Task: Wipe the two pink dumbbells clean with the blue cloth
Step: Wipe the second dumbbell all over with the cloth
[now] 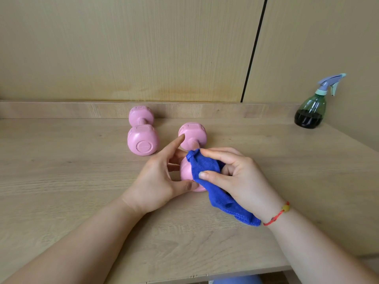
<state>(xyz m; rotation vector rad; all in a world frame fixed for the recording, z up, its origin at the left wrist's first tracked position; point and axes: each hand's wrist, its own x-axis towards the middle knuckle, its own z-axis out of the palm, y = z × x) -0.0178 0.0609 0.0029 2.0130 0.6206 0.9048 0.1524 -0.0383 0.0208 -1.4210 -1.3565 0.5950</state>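
Two pink dumbbells lie on the wooden table. The left dumbbell [143, 134] lies free, one end face toward me. The right dumbbell [192, 136] points away from me; its near head is mostly covered by my hands and the cloth. My left hand [162, 177] holds that near head from the left, thumb under it, index finger stretched toward the far head. My right hand [238, 177] grips the blue cloth [207, 171] and presses it onto the near head; the cloth's tail hangs under my wrist.
A green spray bottle [310, 111] with a lilac trigger and dark liquid stands at the table's far right. A wooden wall panel rises behind the table [82, 181]. The table's front edge runs just under my forearms.
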